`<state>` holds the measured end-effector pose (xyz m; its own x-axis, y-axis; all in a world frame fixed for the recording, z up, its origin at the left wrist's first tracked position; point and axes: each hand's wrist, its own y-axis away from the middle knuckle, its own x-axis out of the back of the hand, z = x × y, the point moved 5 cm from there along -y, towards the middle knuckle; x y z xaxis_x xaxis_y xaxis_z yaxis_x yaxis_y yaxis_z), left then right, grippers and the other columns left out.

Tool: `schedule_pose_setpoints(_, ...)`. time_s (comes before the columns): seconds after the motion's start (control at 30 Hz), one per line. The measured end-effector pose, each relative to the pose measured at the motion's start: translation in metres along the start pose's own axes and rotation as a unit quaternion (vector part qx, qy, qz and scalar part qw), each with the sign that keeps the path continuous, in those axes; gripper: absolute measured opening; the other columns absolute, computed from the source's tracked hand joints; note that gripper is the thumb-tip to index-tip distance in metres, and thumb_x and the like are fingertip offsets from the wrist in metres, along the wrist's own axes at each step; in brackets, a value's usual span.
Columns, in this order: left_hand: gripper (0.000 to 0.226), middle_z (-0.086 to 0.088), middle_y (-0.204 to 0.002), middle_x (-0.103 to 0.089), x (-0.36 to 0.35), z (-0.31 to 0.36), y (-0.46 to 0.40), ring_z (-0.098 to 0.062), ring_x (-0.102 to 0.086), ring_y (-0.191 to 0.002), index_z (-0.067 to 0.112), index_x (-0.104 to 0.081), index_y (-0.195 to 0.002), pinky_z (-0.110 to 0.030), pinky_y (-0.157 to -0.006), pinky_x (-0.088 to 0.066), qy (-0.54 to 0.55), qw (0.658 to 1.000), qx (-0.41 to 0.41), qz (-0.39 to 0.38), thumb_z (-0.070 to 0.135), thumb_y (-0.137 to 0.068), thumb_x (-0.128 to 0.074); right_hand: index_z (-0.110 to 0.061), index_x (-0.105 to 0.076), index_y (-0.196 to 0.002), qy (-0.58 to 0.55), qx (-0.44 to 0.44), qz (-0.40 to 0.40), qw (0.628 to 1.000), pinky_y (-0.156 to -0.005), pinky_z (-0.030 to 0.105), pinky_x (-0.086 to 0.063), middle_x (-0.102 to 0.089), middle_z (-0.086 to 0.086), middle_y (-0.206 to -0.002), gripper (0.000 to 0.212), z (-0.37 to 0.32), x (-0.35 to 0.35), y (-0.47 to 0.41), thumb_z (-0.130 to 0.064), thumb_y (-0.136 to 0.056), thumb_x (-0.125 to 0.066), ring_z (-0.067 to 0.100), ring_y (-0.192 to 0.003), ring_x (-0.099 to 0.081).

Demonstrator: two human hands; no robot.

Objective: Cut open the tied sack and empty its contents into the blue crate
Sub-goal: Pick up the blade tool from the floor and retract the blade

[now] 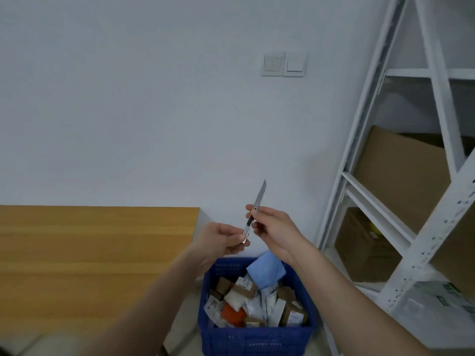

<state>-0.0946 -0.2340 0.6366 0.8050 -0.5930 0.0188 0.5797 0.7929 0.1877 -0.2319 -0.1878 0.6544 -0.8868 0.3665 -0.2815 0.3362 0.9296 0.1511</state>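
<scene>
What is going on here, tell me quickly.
A person holds a utility knife in both hands over a blue crate: the left hand pinches the handle's lower end, the right hand grips it higher up, and the blade is out, pointing up. The crate already holds small packets and boxes. No sack is in view. A wooden table stands at left, metal shelving at right.

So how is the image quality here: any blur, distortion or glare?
Head view: dim, flat, bluish light with no glare; the wide lens bends and tilts the shelf; its right edge smears with blur; the knife, held by both the left hand and right hand, stays fairly sharp above the crate.
</scene>
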Motion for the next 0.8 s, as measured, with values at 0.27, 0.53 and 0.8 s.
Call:
schedule_pose_setpoints(0.27,0.026,-0.018,-0.094,-0.072,0.047,0.024,-0.050,-0.023,-0.070,-0.083,-0.006,-0.064,-0.107,-0.027,-0.076,-0.055,0.010,1.000,0.010,-0.005,0.003,-0.083,-0.068,-0.017,-0.072,-0.104,0.049,-0.012,-0.006,0.999,-0.070,0.024,-0.046,-0.067,0.002,-0.092,0.019,-0.011,-0.018,-0.071,-0.027,-0.091,-0.062,0.015,-0.074,-0.050)
schedule_pose_setpoints(0.53,0.010,-0.013,-0.092,-0.074,0.075,0.012,-0.083,-0.021,-0.068,-0.083,0.003,-0.070,-0.091,-0.031,-0.078,-0.055,0.001,0.997,0.045,0.056,0.010,-0.084,-0.068,-0.017,-0.073,-0.100,0.126,-0.041,-0.047,0.990,-0.070,0.024,-0.047,-0.068,0.000,-0.091,0.028,0.004,-0.041,-0.120,-0.033,-0.097,-0.050,0.015,-0.078,-0.053)
schedule_pose_setpoints(0.8,0.008,-0.006,-0.081,-0.074,0.126,0.002,-0.107,-0.016,-0.069,-0.080,0.006,-0.072,-0.085,-0.026,-0.076,-0.054,-0.084,0.993,0.044,0.068,0.014,-0.083,-0.070,-0.009,-0.075,-0.099,0.063,-0.119,-0.074,0.988,-0.066,0.023,-0.043,-0.073,0.006,-0.101,0.026,0.029,-0.077,-0.155,-0.027,-0.094,-0.057,0.013,-0.075,-0.055)
